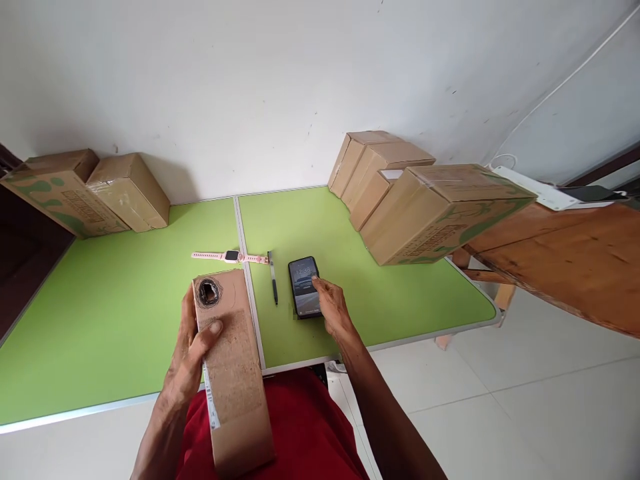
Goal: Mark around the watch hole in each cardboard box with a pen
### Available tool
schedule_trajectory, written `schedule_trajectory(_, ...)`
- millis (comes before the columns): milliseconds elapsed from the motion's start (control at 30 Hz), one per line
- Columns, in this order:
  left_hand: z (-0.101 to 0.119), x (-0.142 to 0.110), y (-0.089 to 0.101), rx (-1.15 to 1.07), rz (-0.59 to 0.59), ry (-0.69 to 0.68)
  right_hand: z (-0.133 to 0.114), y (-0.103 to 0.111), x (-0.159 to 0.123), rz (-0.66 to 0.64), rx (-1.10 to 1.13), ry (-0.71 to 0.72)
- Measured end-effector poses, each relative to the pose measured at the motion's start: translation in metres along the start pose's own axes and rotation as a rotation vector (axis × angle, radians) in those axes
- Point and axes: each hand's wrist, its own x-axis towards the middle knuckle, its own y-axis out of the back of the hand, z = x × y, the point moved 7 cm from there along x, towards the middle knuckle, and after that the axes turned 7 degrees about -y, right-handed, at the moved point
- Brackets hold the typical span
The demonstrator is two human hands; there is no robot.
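My left hand [187, 357] grips a long, narrow cardboard box [237, 373], its thumb across the front face and its fingers along the left side. Near the top of that box is a ragged round hole [209, 292] ringed with dark scribbled lines. The lower end of the box reaches over my red clothing. My right hand [333, 307] is closed at the right edge of a black smartphone [304, 290], whose lit screen reads 12:38. Between box and phone lies a dark pen [274, 283]. A pink smartwatch [231, 256] is stretched flat behind the box.
Several cardboard boxes [425, 207] stand at the back right of the green table [125, 300], and two more [133, 193] at the back left. A white wall rises behind. To the right is a wooden bench [565, 260] with a white device [540, 190] on it.
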Motion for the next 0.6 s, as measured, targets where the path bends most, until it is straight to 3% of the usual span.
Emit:
schedule_trajectory(133, -0.003, -0.001, -0.002, 0.009, 0.023, 0.023, 0.005, -0.001, 0.004, 0.030, -0.245, -0.016)
schedule_trajectory(367, -0.008, 0.001, -0.010, -0.025, 0.022, 0.019, -0.019, -0.009, -0.010, 0.040, -0.614, 0.058)
schedule_trajectory(600, -0.008, 0.011, -0.014, -0.132, 0.001, 0.049, -0.021, -0.017, -0.015, 0.049, -0.781, 0.121)
